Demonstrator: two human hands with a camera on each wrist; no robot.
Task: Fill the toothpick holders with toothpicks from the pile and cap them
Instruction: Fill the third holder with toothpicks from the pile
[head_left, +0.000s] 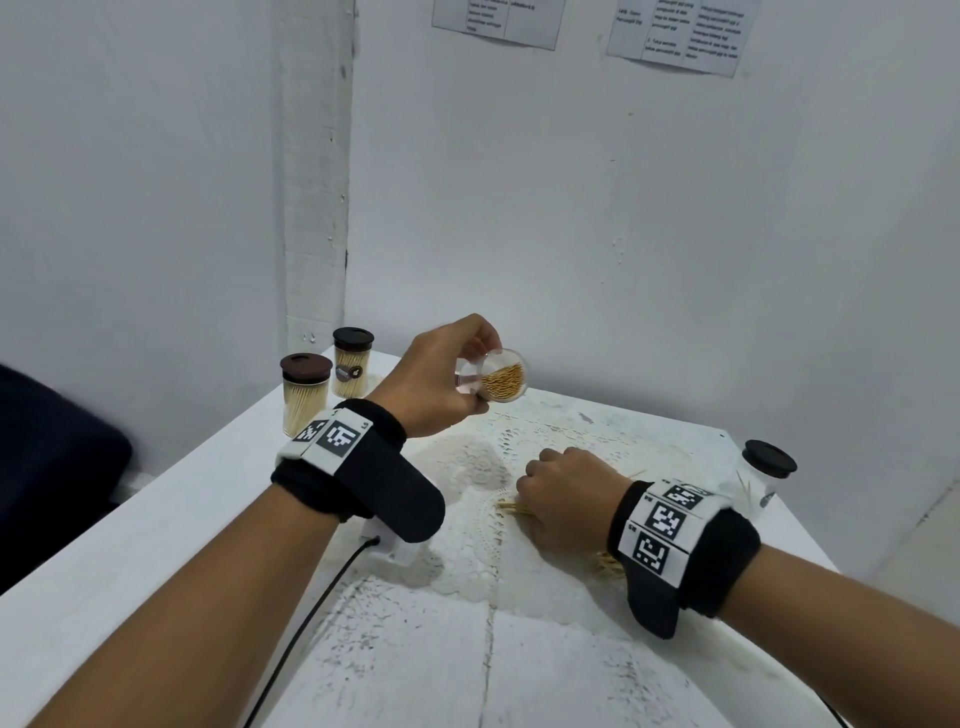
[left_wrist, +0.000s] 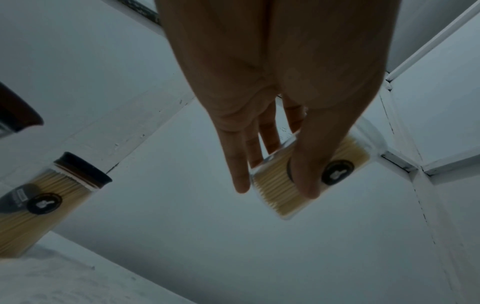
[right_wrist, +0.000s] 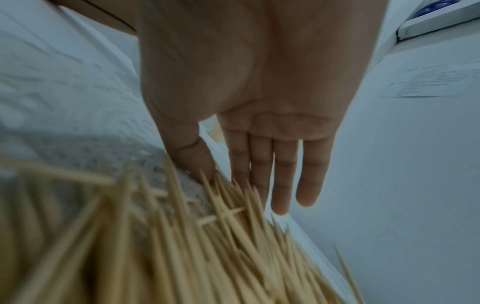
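Observation:
My left hand (head_left: 470, 387) holds a clear uncapped toothpick holder (head_left: 503, 382) in the air above the table's far side. It is tilted with its mouth toward me and partly filled with toothpicks. In the left wrist view my thumb and fingers (left_wrist: 306, 185) wrap round the holder (left_wrist: 275, 191). My right hand (head_left: 524, 499) lies on the toothpick pile (head_left: 605, 564) on the lace doily (head_left: 483, 467). In the right wrist view its thumb and index finger (right_wrist: 226, 179) pinch a bunch from the pile (right_wrist: 207, 246).
Two filled holders with dark caps (head_left: 306, 395) (head_left: 353, 364) stand at the table's back left corner. A capped clear holder (head_left: 763, 473) stands at the right edge. A black cable (head_left: 311, 613) runs across the near left of the white table (head_left: 182, 519). Walls close the far side.

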